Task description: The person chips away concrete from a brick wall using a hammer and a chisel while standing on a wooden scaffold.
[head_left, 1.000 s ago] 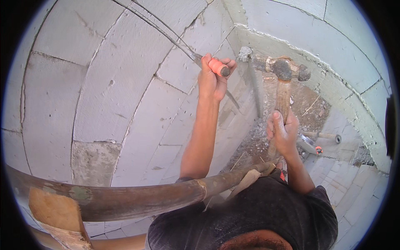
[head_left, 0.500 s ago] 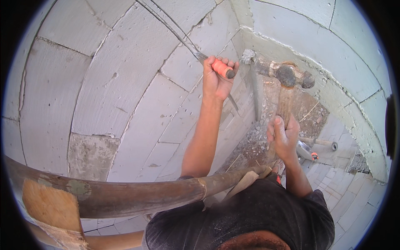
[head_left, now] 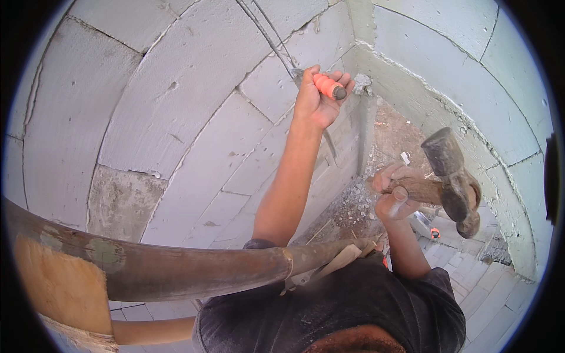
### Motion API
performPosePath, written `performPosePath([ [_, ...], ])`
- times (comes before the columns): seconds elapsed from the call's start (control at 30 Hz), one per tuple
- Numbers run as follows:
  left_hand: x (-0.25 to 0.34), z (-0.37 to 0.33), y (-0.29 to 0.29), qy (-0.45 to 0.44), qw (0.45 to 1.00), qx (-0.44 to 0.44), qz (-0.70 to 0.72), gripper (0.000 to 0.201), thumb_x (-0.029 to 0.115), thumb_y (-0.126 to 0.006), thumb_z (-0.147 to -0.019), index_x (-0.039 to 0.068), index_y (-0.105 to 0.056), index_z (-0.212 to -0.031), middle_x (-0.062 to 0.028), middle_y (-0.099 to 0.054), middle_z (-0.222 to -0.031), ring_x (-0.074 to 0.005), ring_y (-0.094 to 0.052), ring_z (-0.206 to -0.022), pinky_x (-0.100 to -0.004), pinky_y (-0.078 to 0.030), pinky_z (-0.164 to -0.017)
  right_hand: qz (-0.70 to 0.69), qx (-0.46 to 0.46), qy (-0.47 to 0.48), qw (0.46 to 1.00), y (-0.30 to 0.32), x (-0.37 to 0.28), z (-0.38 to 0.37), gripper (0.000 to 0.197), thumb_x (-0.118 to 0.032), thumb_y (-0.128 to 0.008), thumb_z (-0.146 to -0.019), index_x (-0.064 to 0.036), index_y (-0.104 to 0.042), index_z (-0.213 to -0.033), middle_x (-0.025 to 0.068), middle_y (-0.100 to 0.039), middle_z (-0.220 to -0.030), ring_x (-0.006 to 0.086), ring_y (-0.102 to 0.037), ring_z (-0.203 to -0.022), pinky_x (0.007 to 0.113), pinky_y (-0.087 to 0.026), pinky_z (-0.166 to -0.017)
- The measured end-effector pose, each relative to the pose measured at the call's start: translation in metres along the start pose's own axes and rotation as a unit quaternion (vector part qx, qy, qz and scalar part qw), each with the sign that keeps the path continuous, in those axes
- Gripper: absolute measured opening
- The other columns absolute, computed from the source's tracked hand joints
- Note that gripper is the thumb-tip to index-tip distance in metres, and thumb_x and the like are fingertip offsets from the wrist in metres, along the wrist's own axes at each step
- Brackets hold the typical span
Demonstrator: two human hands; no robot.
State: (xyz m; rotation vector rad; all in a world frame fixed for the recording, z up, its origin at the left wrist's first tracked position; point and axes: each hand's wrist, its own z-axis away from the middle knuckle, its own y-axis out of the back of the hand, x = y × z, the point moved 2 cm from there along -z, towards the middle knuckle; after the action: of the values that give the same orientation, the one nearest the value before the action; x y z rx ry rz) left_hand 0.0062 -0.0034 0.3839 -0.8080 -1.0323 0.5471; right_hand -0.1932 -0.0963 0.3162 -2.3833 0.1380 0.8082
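My left hand (head_left: 315, 100) is raised against the grey block wall (head_left: 194, 117) and grips a chisel with an orange handle (head_left: 327, 86). The chisel's metal tip is pressed at the lower end of a groove (head_left: 265, 32) cut in the wall. My right hand (head_left: 394, 191) holds a hammer by its wooden handle. Its dark steel head (head_left: 454, 179) hangs to the right of the chisel, well apart from it. Both arms come up from my dark shirt at the bottom.
A rusty curved metal tube (head_left: 176, 267) crosses in front of my chest, with a wooden board (head_left: 59, 288) at the lower left. Rubble and dust (head_left: 353, 206) lie in the wall corner below. The right-hand block wall (head_left: 471, 76) stands close.
The hammer has swung back from near the chisel's end, down and to the right. My left hand keeps the chisel at the same spot on the wall.
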Motion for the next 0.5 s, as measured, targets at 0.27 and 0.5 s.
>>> performPosePath([
  [0.27,0.012,0.004,0.005,-0.001,1.000,0.017,0.025,0.038,0.031,-0.053,-0.098,-0.002,-0.043,-0.115,-0.0124,-0.053,-0.114,-0.0277,-0.061,-0.107,-0.0495,-0.050,-0.104,0.234,-0.135,-0.215,0.939,0.007,0.005,0.000,0.035,-0.027,-0.062,-0.096,0.0056,-0.056,-0.107,0.0131,-0.057,-0.068,0.0220,-0.053,-0.054,0.036,-0.042,-0.050],
  [0.5,0.022,-0.004,0.008,0.019,0.999,-0.025,0.020,0.036,0.031,-0.044,-0.100,-0.005,-0.045,-0.103,-0.0159,-0.056,-0.106,-0.0316,-0.062,-0.105,-0.0506,-0.051,-0.103,0.380,-0.178,-0.158,0.894,-0.019,0.007,-0.029,0.026,-0.017,-0.057,-0.097,0.0088,-0.058,-0.102,0.0164,-0.057,-0.068,0.0288,-0.056,-0.059,0.036,-0.045,-0.058],
])
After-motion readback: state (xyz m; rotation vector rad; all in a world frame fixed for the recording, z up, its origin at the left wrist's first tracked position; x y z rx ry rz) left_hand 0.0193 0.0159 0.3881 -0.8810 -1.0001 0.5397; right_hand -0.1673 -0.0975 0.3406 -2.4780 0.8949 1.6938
